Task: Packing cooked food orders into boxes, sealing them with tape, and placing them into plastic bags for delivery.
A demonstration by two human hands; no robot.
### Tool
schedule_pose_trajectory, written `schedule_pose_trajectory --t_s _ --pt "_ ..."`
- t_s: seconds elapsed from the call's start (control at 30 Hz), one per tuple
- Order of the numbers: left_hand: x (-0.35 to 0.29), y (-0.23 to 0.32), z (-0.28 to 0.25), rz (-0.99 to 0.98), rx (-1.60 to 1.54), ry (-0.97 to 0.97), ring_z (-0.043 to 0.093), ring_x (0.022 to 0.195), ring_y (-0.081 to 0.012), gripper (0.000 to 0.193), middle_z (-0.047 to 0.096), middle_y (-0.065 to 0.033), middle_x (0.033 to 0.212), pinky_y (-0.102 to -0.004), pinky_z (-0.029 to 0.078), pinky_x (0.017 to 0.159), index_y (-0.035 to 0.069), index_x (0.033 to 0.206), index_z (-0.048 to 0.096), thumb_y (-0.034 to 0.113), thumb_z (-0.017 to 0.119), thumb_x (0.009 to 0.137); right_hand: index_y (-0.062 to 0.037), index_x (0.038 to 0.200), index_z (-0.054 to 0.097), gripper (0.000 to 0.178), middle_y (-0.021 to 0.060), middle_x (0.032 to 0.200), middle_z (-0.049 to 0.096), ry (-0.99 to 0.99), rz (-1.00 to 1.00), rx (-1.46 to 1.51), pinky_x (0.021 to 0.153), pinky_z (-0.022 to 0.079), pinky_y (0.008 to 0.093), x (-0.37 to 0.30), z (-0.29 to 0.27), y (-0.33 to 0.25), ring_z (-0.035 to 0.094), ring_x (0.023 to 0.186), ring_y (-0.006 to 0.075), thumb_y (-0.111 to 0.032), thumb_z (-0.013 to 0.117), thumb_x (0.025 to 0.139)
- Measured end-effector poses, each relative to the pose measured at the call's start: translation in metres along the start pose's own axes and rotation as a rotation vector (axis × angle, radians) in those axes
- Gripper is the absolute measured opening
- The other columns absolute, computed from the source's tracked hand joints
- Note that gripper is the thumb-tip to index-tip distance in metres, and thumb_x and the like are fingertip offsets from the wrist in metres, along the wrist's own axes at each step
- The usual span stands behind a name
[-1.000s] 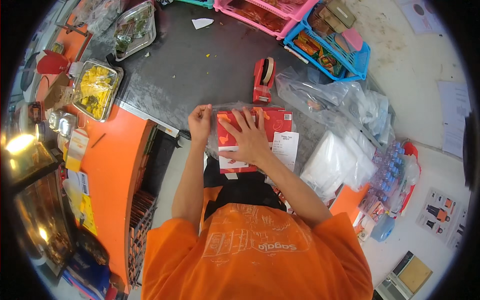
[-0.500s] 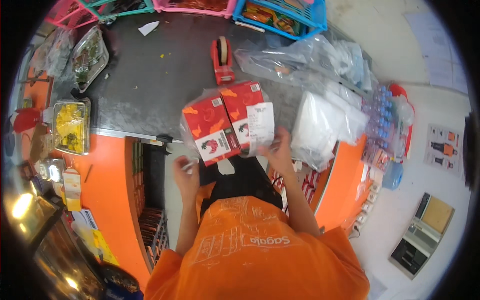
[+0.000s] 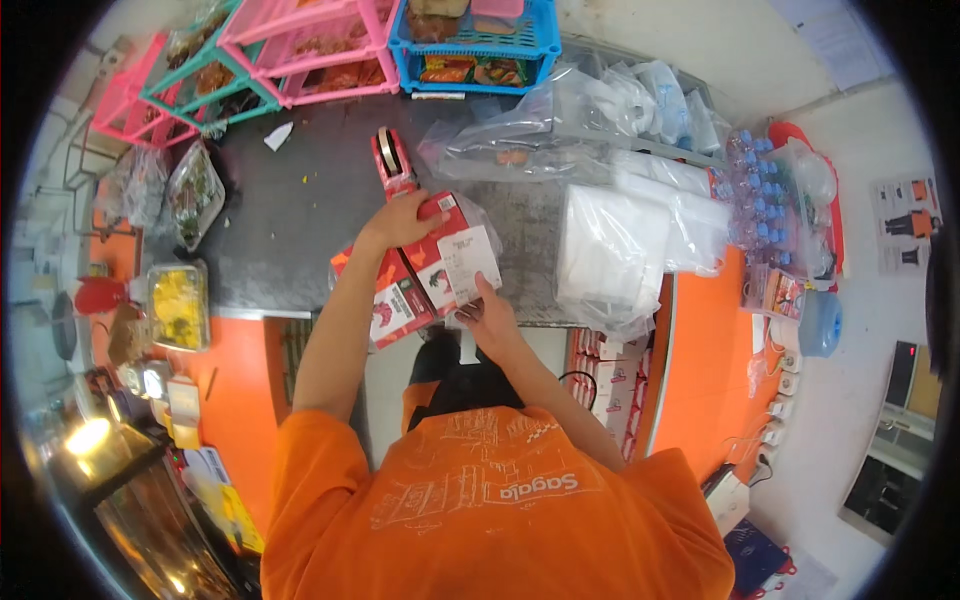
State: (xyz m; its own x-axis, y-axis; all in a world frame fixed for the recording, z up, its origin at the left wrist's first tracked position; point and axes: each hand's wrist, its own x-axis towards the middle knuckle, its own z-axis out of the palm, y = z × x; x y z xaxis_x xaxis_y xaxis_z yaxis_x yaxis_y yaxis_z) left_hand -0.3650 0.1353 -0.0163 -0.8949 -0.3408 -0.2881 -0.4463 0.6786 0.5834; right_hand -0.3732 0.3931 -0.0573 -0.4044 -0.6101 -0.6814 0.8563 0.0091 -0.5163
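Note:
Two red-and-white cardboard boxes (image 3: 403, 312) sit side by side in a clear plastic bag at the counter's near edge, tilted slightly. A white paper slip (image 3: 468, 262) lies on top of the right box. My left hand (image 3: 398, 222) reaches over the boxes, its fingers stretched across their far top side, close to the tape dispenser. At the near right corner, my right hand (image 3: 487, 318) grips the boxes, thumb up by the slip and other fingers partly hidden below. Just beyond the left hand stands the red tape dispenser (image 3: 392, 160) with its roll.
White plastic bags (image 3: 612, 245) lie stacked to the right, with water bottles (image 3: 755, 200) past them. Pink, teal and blue baskets (image 3: 480, 70) line the back. A tray of yellow food (image 3: 178, 308) and a wrapped tray of greens (image 3: 195, 195) are at left.
My left hand has gone from beside the boxes' near left corner to over their far top. The boxes have turned slightly, and my right hand now grips their near corner.

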Motion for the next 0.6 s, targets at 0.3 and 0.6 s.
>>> schedule_pose_trajectory --t_s 0.3,0.6 --pt "-0.04 0.058 -0.064 0.389 -0.464 -0.027 0.062 0.095 -0.0235 0.052 0.065 -0.0125 0.097 -0.0353 0.048 0.085 0.005 0.117 0.057 0.041 0.074 0.083 0.0 0.144 0.035 0.089 0.0126 0.14 0.05 -0.675 -0.052 0.194 0.106 0.041 0.0472 -0.051 -0.003 -0.084 0.05 0.128 0.0264 -0.062 0.061 0.086" --pt "-0.037 0.037 -0.08 0.147 -0.548 -0.019 0.064 0.1 -0.0264 0.069 0.066 -0.0194 0.107 -0.0366 0.05 0.085 0.0 0.126 0.05 0.05 0.071 0.083 -0.0018 0.13 0.051 0.055 0.0136 0.112 0.066 -0.271 -0.097 -0.508 0.084 0.057 0.0438 -0.036 0.098 -0.138 0.069 0.095 0.0277 -0.034 0.062 0.087"
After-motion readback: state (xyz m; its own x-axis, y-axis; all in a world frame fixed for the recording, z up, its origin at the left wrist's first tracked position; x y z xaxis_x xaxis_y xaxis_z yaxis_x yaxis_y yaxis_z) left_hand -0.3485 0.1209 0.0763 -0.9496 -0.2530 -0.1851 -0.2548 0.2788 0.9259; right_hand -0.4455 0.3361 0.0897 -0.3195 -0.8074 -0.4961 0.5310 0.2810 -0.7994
